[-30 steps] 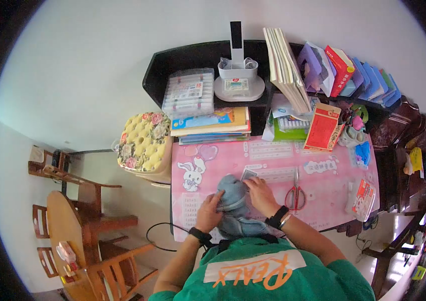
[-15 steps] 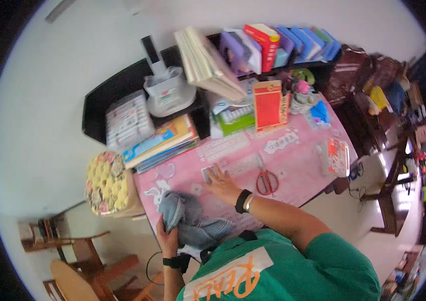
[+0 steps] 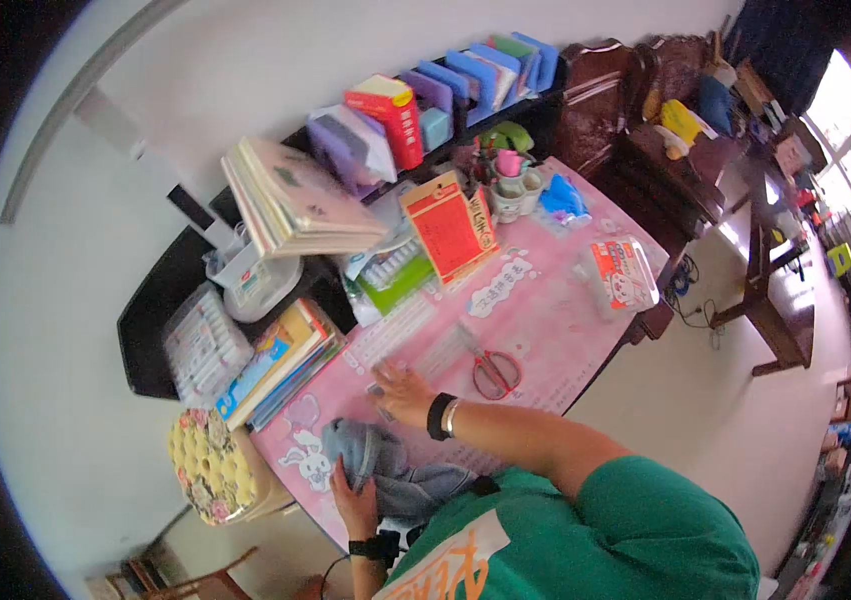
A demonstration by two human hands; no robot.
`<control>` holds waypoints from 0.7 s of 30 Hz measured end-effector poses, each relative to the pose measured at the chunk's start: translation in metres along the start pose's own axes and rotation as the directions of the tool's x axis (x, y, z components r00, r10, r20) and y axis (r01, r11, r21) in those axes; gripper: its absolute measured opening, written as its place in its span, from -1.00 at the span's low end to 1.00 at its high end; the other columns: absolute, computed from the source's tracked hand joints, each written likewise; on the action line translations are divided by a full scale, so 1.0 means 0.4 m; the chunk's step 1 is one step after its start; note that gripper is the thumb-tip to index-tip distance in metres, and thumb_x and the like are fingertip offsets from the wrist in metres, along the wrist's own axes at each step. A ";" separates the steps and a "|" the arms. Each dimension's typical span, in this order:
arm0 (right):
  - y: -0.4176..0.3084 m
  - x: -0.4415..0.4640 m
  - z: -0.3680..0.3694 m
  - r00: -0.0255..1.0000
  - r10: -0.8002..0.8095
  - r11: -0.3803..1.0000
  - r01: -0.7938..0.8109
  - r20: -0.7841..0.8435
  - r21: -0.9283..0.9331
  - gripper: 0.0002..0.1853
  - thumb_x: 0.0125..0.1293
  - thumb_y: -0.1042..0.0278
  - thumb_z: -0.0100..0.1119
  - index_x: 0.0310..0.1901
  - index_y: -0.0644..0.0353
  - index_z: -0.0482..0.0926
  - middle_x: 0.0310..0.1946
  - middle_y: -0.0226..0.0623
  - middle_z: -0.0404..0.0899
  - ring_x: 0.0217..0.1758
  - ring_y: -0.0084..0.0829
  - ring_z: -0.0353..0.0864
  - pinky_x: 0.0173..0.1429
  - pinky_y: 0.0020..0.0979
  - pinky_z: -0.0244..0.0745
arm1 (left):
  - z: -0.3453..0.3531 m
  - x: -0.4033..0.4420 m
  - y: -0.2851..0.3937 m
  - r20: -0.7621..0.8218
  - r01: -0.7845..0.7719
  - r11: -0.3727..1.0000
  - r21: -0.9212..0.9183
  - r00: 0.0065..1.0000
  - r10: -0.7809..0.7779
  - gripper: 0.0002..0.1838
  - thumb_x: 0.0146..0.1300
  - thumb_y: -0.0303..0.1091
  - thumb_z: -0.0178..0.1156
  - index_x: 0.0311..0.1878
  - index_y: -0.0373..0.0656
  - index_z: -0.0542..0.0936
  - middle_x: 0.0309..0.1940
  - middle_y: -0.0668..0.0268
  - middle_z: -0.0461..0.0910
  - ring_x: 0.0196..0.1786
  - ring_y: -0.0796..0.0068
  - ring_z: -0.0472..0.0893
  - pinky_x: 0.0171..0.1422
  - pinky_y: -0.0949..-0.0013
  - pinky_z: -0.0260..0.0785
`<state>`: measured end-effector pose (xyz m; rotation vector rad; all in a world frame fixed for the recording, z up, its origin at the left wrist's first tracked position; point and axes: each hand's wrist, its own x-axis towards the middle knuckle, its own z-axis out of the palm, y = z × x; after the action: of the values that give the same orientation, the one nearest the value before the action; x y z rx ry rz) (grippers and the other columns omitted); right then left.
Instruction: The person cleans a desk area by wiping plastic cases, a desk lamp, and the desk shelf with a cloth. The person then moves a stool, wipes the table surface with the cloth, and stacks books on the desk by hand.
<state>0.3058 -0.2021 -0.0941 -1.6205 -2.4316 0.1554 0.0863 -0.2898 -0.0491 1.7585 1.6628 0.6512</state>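
Note:
A bundle of blue denim (image 3: 370,450) lies crumpled at the near left part of the pink table mat (image 3: 555,330), close to my body. My left hand (image 3: 355,505) is closed on the bundle's left edge, fingers on the cloth. Beyond the denim, my right hand (image 3: 405,397) rests low over the mat with its fingers stretched out. A small greyish piece (image 3: 376,389) shows at its fingertips, too blurred to name. Red-handled scissors (image 3: 495,374) lie to the right of that hand, blades pointing away from me.
An orange-red packet (image 3: 450,232) leans at the back beside cups (image 3: 517,192). A clear box with an orange label (image 3: 622,275) is at the right. Stacked books (image 3: 285,365) fill the left edge, by a flowered yellow stool (image 3: 210,465). A shelf with blue file holders (image 3: 485,80) runs behind.
My view has turned, so the table appears tilted and shifted left. My right hand has drawn slightly nearer the denim. My left hand stays on the denim.

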 end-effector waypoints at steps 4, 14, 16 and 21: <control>-0.005 0.007 -0.002 0.982 0.044 0.998 -0.050 0.182 0.029 -0.60 0.17 0.27 0.02 0.07 0.10 0.47 0.27 -0.03 0.23 0.31 0.00 0.22 0.15 0.03 0.31 | 0.005 0.013 -0.012 0.040 0.019 0.999 0.037 0.999 -0.020 -0.28 0.00 -0.48 0.22 0.31 -0.25 0.24 0.09 -0.07 0.38 0.17 -0.04 0.38 0.28 0.14 0.21; -0.023 -0.033 -0.028 0.981 0.134 0.972 -0.157 0.139 0.172 -0.64 0.14 0.33 -0.02 -0.04 0.28 0.51 0.12 0.09 0.34 0.28 -0.03 0.26 0.09 0.08 0.31 | 0.012 0.024 -0.022 0.055 0.063 0.997 0.036 0.996 -0.065 -0.27 -0.01 -0.48 0.19 0.32 -0.20 0.22 0.10 -0.06 0.35 0.14 -0.04 0.41 0.22 0.15 0.30; -0.010 -0.074 -0.044 0.987 0.093 0.993 -0.102 0.128 0.066 -0.61 0.13 0.29 0.03 -0.02 0.30 0.49 0.12 0.11 0.35 0.31 0.00 0.23 0.11 0.14 0.29 | 0.026 0.022 -0.047 0.031 0.076 0.995 0.063 0.997 -0.078 -0.25 0.00 -0.49 0.19 0.34 -0.10 0.21 0.10 -0.04 0.34 0.12 -0.06 0.42 0.17 0.12 0.34; -0.008 -0.090 -0.096 0.978 0.053 0.984 -0.085 0.201 0.155 -0.49 0.13 0.25 0.16 0.10 0.33 0.40 0.14 0.11 0.35 0.30 0.01 0.25 0.23 -0.03 0.27 | 0.022 0.035 -0.071 0.037 0.111 0.989 -0.100 0.994 -0.108 -0.26 0.01 -0.49 0.22 0.34 -0.17 0.22 0.14 -0.04 0.34 0.16 -0.01 0.42 0.20 0.19 0.33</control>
<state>0.3254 -0.2375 -0.0602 -1.6877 -2.4280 0.5355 0.0745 -0.2765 -0.0767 1.5864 1.6622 0.6439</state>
